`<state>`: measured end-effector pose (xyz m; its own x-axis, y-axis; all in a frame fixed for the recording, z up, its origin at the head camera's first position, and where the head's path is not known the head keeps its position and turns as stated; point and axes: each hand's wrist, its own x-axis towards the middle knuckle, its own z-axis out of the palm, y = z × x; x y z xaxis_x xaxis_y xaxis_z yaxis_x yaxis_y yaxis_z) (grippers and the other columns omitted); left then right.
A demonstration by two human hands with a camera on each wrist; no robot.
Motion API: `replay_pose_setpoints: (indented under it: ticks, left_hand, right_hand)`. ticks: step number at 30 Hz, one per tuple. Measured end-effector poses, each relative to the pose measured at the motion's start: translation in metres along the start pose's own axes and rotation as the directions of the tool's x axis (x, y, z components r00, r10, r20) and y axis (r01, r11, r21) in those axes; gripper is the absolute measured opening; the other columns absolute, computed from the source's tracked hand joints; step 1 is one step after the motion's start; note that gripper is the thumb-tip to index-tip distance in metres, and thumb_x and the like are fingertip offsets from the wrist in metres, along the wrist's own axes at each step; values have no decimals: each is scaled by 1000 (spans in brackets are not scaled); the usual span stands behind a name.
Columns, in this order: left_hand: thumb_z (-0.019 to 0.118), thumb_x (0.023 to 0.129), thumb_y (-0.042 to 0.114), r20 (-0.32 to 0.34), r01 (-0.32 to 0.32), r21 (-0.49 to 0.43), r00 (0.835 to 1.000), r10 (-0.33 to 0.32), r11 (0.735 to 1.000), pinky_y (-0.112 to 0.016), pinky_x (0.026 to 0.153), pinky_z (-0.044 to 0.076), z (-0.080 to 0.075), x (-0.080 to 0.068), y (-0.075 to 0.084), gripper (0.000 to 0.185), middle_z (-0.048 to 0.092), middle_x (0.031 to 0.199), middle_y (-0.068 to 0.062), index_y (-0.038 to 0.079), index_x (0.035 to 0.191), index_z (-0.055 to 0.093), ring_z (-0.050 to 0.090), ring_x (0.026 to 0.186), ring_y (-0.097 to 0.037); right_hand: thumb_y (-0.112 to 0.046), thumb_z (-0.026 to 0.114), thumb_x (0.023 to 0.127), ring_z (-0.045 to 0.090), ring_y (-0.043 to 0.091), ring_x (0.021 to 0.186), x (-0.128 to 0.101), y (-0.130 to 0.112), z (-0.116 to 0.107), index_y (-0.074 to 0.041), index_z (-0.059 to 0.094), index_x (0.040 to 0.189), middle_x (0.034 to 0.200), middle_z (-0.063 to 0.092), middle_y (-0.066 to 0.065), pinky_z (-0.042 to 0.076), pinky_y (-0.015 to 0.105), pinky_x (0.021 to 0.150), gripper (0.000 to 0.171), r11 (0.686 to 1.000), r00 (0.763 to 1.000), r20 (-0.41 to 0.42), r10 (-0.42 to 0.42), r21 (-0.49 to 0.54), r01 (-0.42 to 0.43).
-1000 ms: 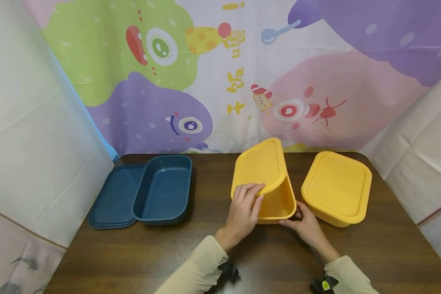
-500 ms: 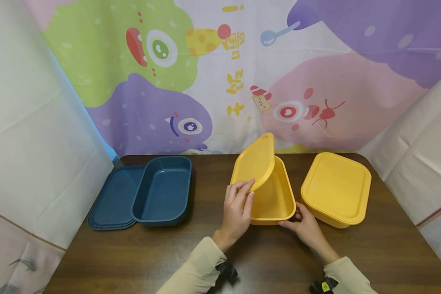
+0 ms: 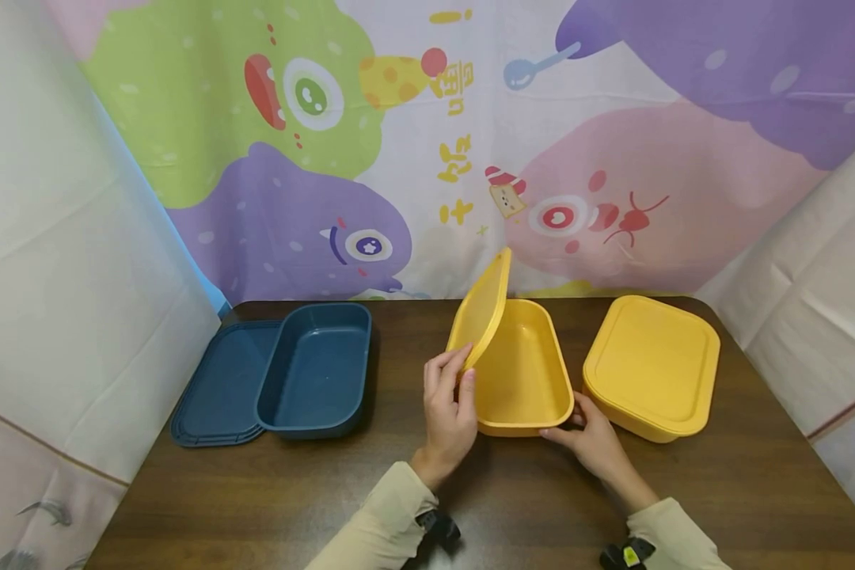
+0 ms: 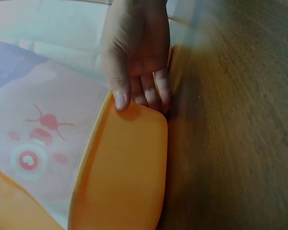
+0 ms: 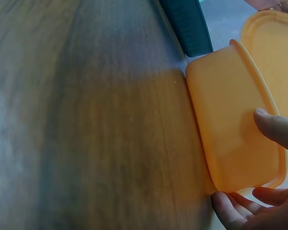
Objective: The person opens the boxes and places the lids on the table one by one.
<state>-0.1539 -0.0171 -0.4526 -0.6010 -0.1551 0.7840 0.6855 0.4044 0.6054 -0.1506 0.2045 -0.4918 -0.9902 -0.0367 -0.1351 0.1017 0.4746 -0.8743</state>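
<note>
My left hand (image 3: pixel 449 419) pinches the near edge of a yellow lid (image 3: pixel 480 313), thumb on one side and fingers on the other. The lid leans up steeply over the left side of a yellow food container (image 3: pixel 527 368), whose inside shows bare. At the near right corner of that container, my right hand (image 3: pixel 602 447) grips the wall, with its thumb across the front. In the right wrist view, the container's end wall (image 5: pixel 230 124) stands on the table beside the right thumb and fingers. The left wrist view has the right hand (image 4: pixel 139 57) at the container's corner.
A second yellow container (image 3: pixel 651 364) with its lid on stands to the right. At the left, an uncovered dark blue container (image 3: pixel 313 380) overlaps a blue lid (image 3: pixel 221 388). A printed cloth (image 3: pixel 442 261) hangs behind the wooden table (image 3: pixel 527 507).
The lid has swung up and left from over the container to a steep tilt, with the left hand moving left along with it. The right hand stays at the container's corner.
</note>
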Motion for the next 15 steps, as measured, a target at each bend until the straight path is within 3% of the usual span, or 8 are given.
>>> replay_pose_setpoints:
  ticks: [7, 15]
  left_hand:
    - [51, 96, -5, -106, 105, -87, 988, -114, 991, -21, 95, 47, -1, -2, 2, 33, 50, 115, -21, -4, 128, 58, 52, 106, -25]
    - [49, 96, -7, -245, 163, -144, 950, -195, 976, -18, 94, 45, 0, -1, 3, 33, 49, 116, -23, -8, 128, 56, 49, 108, -18]
  right_hand:
    - [-23, 81, 79, 57, 36, 120, 1, 1, 1, 1, 37, 145, 132, 56, 25, 50, 20, 78, 83, 1000, 1000, -5, 5, -5, -5]
    - [-24, 82, 78, 58, 37, 120, 2, 1, 2, 2, 38, 144, 132, 56, 25, 52, 24, 80, 83, 1000, 1000, -21, 0, -14, 0]
